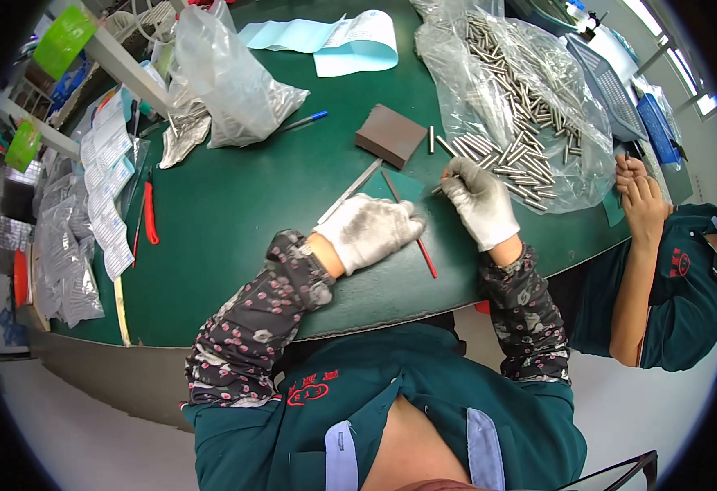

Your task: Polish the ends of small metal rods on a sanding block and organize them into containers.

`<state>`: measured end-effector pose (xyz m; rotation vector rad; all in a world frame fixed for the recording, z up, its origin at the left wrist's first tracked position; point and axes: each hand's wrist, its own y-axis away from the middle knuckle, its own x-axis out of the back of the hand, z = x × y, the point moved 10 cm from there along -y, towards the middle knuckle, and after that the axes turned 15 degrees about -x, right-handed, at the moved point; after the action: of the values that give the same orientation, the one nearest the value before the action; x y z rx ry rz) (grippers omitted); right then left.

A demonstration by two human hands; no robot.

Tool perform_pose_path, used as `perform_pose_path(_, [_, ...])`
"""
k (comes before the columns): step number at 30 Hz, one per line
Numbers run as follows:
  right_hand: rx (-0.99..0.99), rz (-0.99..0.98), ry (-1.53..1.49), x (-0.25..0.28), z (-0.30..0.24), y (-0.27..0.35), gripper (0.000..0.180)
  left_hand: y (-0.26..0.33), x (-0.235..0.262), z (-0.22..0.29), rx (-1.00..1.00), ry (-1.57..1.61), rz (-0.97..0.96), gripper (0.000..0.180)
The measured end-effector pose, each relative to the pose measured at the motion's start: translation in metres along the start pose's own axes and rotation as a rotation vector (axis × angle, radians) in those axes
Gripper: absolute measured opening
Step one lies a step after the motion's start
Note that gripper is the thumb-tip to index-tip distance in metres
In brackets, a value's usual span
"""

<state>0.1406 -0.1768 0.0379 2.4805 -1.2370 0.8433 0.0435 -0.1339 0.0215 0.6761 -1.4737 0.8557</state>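
Note:
My left hand (372,231), in a white glove with grey smudges, is closed with its fingers curled over a thin file (428,258) with a red handle. The file's dark blade sticks out on the far side, over a small green sheet (405,186). A steel ruler-like strip (352,190) extends from beside the same hand. My right hand (483,203), also gloved, is closed in a pinch on a small metal pin (437,190). Just beyond it, many loose metal pins (516,164) spill from a clear plastic bag (575,184). One pin (431,139) stands apart beside a brown block (390,135).
A co-worker's hands (642,192) are at the right table edge, near blue baskets (608,86). Far left are a filled plastic bag (227,90), a blue pen (303,121), red-handled pliers (150,214) and paper strips (105,180). Light-blue paper (358,45) lies at the back.

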Motion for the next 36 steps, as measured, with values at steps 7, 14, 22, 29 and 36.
perform_pose_path(7, [0.185,0.039,0.352,-0.013,-0.013,0.011,0.011,0.025,0.023,0.014,0.204,0.019,0.123,0.035])
perform_pose_path(14, [0.298,-0.125,0.194,-0.032,-0.032,0.01,0.01,0.02,-0.001,0.028,0.228,0.036,0.057,0.035])
perform_pose_path(22, [0.274,-0.304,0.211,-0.06,-0.027,0.009,0.01,0.019,-0.003,0.026,0.23,0.101,0.105,0.028])
perform_pose_path(29, [0.351,-0.334,0.234,-0.065,-0.03,0.01,0.009,0.022,-0.013,0.021,0.287,0.175,0.046,0.026])
perform_pose_path(36, [0.421,-0.312,0.235,-0.061,-0.031,0.018,0.012,0.022,-0.008,0.024,0.259,0.121,0.054,0.034])
